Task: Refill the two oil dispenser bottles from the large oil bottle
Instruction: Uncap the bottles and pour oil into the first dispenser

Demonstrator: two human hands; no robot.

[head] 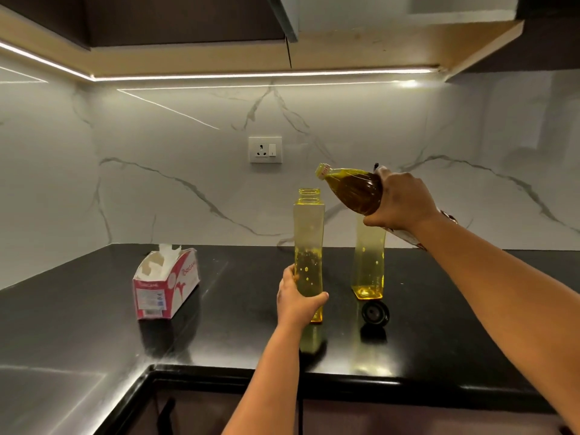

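Two tall yellow transparent dispenser bottles stand on the black counter. My left hand (pixel 298 301) grips the lower part of the near dispenser bottle (pixel 309 233), whose mouth is uncapped. My right hand (pixel 400 204) holds the large oil bottle (pixel 353 189) tilted on its side, its neck pointing left above that open mouth. A cap still covers the large bottle's neck. The second dispenser bottle (pixel 368 265) stands behind to the right with a little oil at its bottom; my right hand hides its top.
A black round cap (pixel 375 312) lies on the counter in front of the second dispenser. A red-and-white tissue box (pixel 166 285) sits to the left. A wall socket (pixel 265 149) is on the marble backsplash. The counter edge (pixel 314 372) runs near me.
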